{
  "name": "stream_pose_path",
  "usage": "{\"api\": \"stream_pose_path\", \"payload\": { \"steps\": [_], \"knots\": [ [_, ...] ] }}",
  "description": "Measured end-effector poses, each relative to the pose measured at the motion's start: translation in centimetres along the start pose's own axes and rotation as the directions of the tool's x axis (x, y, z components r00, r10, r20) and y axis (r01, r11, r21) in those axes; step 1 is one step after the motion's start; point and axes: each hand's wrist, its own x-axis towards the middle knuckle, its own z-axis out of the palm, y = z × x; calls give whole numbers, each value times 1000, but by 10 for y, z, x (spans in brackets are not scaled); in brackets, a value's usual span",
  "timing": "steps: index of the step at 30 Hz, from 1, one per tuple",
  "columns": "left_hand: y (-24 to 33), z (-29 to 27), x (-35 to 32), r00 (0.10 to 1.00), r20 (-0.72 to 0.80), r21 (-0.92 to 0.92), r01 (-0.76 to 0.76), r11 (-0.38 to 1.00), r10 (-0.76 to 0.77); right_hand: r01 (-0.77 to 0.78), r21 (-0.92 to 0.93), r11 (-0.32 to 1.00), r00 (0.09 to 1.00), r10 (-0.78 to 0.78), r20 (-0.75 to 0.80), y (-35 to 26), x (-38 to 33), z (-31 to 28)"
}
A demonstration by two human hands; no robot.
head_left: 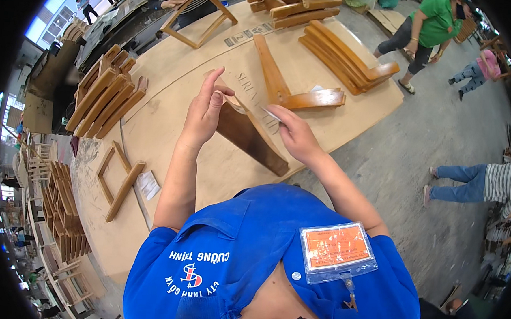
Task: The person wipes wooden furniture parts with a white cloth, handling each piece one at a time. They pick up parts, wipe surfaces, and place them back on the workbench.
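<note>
A brown curved wooden furniture part (251,137) stands tilted over the cardboard-covered table in front of me. My left hand (203,116) grips its upper end, index finger stretched upward and the other fingers partly hidden behind the wood. To the right, apart from the wood, my right hand (297,135) is closed with the fingers together. A thin pale edge (272,114) shows at its fingertips; what it belongs to is too small to tell. Beyond my hands lies an L-shaped joined wooden part (274,82), glossy at its right arm.
Stacked curved wooden parts (106,94) lie left; others (344,60) lie at the far right of the table (172,91). An angular wooden frame (115,181) and a white packet (148,185) sit nearer left. Across, a person in stripes holds a frame (199,18). People stand at right.
</note>
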Motion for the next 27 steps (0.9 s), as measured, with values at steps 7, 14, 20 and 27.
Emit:
{"api": "stream_pose_path", "payload": {
  "steps": [7, 14, 20, 27],
  "knots": [
    [-15, -23, -30, 1000, 12, -90, -7, 996, 8, 148, -144, 978, 989, -144, 40, -55, 25, 60],
    [-22, -32, -41, 1000, -1, -143, -22, 990, 22, 177, -72, 982, 983, -172, 65, -64, 44, 75],
    [-31, -43, -58, 996, -45, -104, -78, 991, 74, 81, -272, 959, 976, -21, 218, -54, 28, 65],
    [-37, -53, -75, 1000, -10, -110, 21, 994, -22, -95, -21, 995, 992, 97, 83, -37, -17, 106]
  ]
}}
